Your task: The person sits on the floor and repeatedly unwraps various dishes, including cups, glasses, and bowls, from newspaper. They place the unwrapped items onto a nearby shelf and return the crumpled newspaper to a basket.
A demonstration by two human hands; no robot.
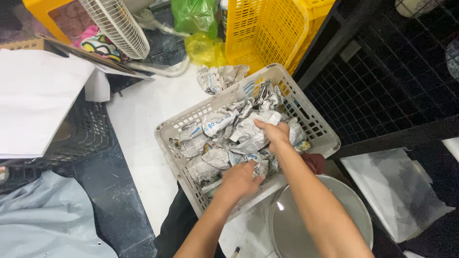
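While both hands reach into the white basket (319, 125), left hand (237, 180) and right hand (273, 132) fingers each clutch crumpled newspaper wads (216, 143).

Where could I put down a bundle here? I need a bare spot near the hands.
The white floor strip left of the white basket is bare, up to the black crate. The metal lid beside the right hand is bare too. The basket is packed with newspaper wads; both the right and left hand are in it.
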